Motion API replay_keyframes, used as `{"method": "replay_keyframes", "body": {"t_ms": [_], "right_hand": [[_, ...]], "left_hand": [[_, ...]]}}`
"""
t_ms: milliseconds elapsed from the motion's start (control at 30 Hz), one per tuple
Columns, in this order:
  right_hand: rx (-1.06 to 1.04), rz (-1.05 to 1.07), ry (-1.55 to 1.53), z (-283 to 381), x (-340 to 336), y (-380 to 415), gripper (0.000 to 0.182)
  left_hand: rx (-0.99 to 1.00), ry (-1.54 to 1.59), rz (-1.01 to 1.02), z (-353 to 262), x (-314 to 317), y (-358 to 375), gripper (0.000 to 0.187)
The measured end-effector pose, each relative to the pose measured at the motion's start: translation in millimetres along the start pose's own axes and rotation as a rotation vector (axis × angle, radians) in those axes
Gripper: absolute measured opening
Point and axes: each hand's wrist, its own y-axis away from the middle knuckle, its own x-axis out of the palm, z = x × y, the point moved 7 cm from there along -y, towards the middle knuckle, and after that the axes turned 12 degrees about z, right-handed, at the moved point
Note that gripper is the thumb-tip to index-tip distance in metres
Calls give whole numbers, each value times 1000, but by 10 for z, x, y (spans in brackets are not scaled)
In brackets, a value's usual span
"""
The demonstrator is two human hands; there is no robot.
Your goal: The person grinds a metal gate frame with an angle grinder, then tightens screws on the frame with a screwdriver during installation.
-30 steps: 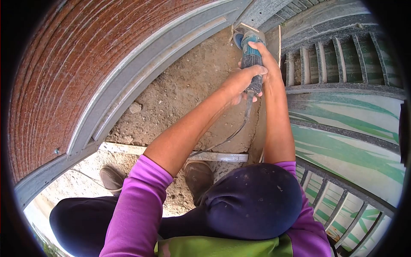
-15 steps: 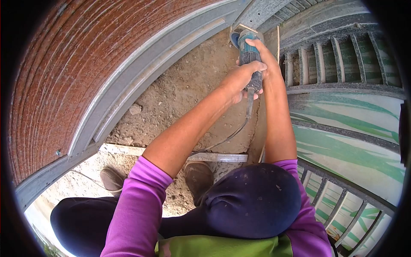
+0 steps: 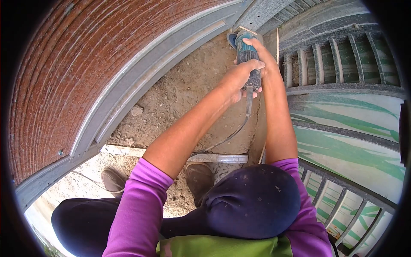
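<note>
An angle grinder (image 3: 247, 55) with a teal head and dark body is held out at the top middle of the view. Its round blue disc (image 3: 231, 40) sits at the left of the head, close to the foot of the metal frame. My left hand (image 3: 240, 77) is closed around the rear of the body, thumb on top. Further forward, my right hand (image 3: 262, 53) wraps the teal part from the right side. A power cord (image 3: 233, 136) runs from the grinder's back end down between my forearms. Whether the disc touches the metal cannot be seen clearly.
A brown ridged panel (image 3: 81, 55) in a grey metal frame (image 3: 128, 83) curves along the left. Dirt floor (image 3: 180, 94) lies below, with a small stone (image 3: 136, 111). A metal strip (image 3: 214, 158) crosses near my shoes. Dark metal railings (image 3: 342, 88) stand on the right.
The grinder and both hands have shifted very slightly left and up in the view. Both hands keep their hold.
</note>
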Motion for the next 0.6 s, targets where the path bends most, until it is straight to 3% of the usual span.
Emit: {"method": "replay_keyframes", "body": {"t_ms": [67, 167, 600], "right_hand": [[17, 15, 5, 9, 1, -19, 42], [14, 13, 34, 1, -13, -68, 57], [-3, 5, 10, -32, -94, -87, 57]], "left_hand": [[-1, 0, -1, -13, -1, 10, 33], [1, 2, -3, -22, -5, 21, 33], [10, 21, 15, -6, -10, -20, 31]]}}
